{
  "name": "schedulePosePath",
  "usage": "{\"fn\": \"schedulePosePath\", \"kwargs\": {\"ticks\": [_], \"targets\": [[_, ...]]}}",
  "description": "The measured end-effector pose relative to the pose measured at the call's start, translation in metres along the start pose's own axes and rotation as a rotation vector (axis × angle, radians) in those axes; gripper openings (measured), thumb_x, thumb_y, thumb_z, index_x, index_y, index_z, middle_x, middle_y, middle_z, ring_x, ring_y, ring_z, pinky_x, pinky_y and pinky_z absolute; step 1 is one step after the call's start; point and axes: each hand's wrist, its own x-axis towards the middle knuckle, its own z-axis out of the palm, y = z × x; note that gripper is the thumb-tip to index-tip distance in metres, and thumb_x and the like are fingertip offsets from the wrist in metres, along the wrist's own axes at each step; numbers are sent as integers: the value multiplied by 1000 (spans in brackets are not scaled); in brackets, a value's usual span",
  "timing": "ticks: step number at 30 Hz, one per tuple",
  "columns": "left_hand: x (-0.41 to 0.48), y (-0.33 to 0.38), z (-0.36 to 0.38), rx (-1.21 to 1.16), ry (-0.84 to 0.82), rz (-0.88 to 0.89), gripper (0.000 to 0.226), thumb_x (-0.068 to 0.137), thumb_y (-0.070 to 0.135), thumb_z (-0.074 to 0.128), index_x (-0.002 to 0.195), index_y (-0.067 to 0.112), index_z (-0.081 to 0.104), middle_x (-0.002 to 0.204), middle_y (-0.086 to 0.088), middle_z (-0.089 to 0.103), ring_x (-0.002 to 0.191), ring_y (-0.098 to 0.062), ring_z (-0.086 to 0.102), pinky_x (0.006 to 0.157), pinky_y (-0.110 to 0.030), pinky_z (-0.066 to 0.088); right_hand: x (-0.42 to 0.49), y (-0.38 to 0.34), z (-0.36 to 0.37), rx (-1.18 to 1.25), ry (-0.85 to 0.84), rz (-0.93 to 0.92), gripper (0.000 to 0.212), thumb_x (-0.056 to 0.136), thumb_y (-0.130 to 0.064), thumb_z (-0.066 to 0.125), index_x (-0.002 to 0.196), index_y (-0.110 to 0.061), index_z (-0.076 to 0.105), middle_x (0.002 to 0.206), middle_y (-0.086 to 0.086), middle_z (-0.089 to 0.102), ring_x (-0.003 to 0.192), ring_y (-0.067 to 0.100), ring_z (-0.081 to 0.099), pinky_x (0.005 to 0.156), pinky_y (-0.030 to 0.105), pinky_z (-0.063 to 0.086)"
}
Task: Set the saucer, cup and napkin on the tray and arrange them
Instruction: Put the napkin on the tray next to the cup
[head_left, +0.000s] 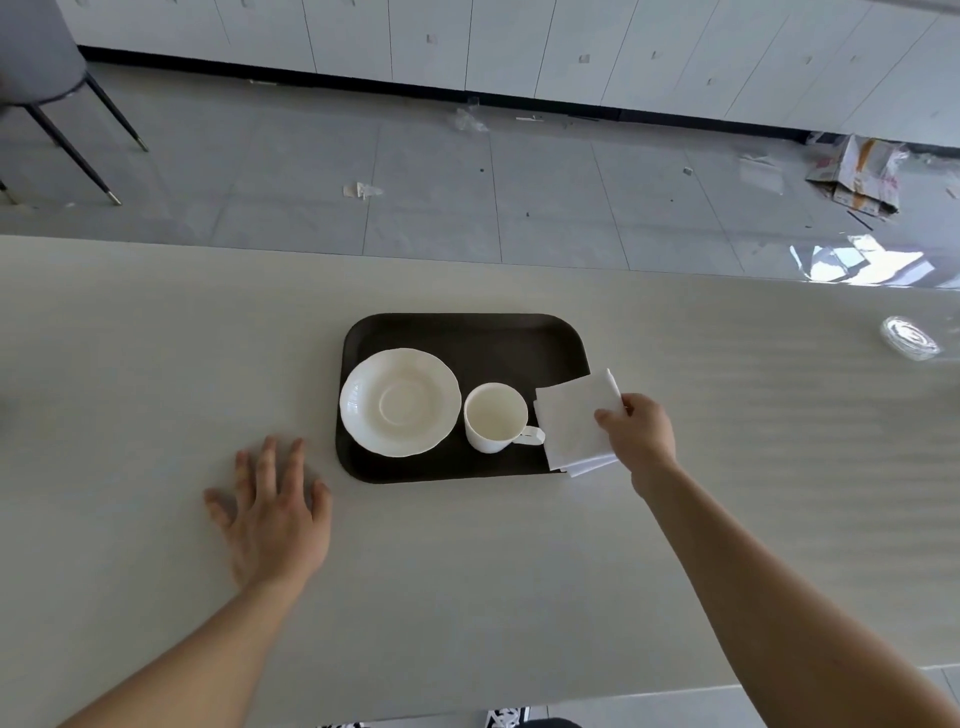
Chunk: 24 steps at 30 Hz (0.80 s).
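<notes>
A dark brown tray (467, 332) lies on the pale table. On its left part sits a white scalloped saucer (400, 402). Just right of the saucer an empty white cup (496, 415) stands upright on the tray, its handle pointing right. A folded white napkin (571, 415) overlaps the tray's right edge, partly over the tray and partly over the table. My right hand (641, 431) pinches the napkin's right side. Fingers spread, my left hand (272, 512) rests flat on the table, left of the tray's near corner and apart from it.
A clear glass or plastic lid (911, 338) lies on the table at the far right. Beyond the table's far edge is grey tiled floor with scraps, a chair (47, 67) at top left and torn cardboard (857, 174) at top right.
</notes>
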Motion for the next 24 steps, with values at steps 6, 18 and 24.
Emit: {"fn": "schedulePosePath", "kwargs": {"ticks": [6,18,24], "targets": [[1,1,1,9,-11,-6,54,94,36,45,147,29,36,160,-3,30,150,-29,17,116,-62,8,-1,9,6,-324,-117,-83,32,82,-24,68,110,-14,55,99,6,62,83,29,59,61,33,43],[2,-4,7,10,13,1,54,93,36,48,146,31,37,159,-2,32,149,-30,21,115,-62,10,-6,-32,0,-220,159,-436,31,88,-15,67,119,-14,63,117,6,66,108,27,59,86,38,48],[2,-5,6,18,17,7,54,93,40,39,146,32,37,159,-1,32,149,-29,22,116,-62,11,8,-92,32,-226,-102,-540,20,87,-18,68,106,-16,70,98,-2,71,91,20,67,77,28,49]]}}
